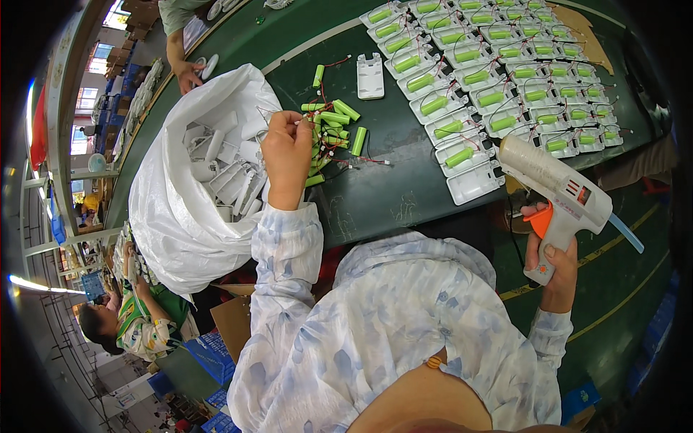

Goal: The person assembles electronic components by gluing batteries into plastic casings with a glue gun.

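No text was readable: the glue gun (560, 189) bore small reddish print (567, 209) on its body and a tiny red mark (543, 269) low on its handle, both too small to make out.

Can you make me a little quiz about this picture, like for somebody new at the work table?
1. Which of the person's hands holds the glue gun?
2. Fill the gap: in the picture, the white sack is to the ____ of the loose batteries.
3. True or false: every battery lies in one messy heap.

Key:
1. The right hand.
2. Left.
3. False; many sit in rows of white cases.
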Demonstrator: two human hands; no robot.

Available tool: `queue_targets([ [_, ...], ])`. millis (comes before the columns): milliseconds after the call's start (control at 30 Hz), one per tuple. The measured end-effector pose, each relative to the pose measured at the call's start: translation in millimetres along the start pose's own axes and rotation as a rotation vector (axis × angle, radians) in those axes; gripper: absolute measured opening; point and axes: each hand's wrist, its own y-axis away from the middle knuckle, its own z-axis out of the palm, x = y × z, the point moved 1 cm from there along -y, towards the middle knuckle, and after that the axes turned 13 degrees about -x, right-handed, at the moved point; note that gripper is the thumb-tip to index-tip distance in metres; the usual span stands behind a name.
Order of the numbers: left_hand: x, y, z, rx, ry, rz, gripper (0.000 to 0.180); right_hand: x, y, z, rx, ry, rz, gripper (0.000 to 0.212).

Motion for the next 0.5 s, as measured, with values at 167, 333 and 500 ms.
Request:
queue_targets([
  [167, 40, 18, 2, 0.117, -0.369, 0.494, 0.013, -3, -2, -1, -0.002, -0.008, -0.001, 0.076],
  [333, 58, 22, 22, -0.100, -0.013, 0.378, 0.010, 0, -3, -2, 0.029, 0.003, 0.009, 0.076],
  [500, 59, 34, 35, -0.354, 0.356, 0.135, 0.012, -4, 5, 2, 0.043, 0.009, 0.016, 0.077],
])
